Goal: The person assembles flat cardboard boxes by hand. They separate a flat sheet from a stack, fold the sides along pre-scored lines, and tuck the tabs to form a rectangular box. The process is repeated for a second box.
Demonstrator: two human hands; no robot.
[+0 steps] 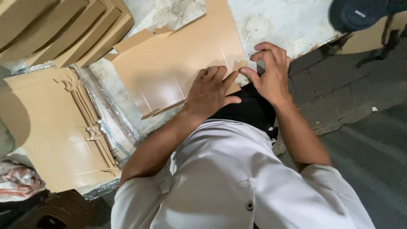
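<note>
A flat tan cardboard box blank (169,63) lies on a worn white table (280,21), its near edge at my waist. My left hand (210,91) presses flat on the blank's near edge, fingers together. My right hand (269,72) pinches a small corner flap (238,65) of the blank between thumb and fingers. I wear a white shirt.
A thick stack of flat tan blanks (55,127) sits on clear plastic wrap at the left. Folded cardboard boxes (63,29) are piled at the top left. A dark cap (356,15) lies at the top right. Grey paving (339,93) runs along the right.
</note>
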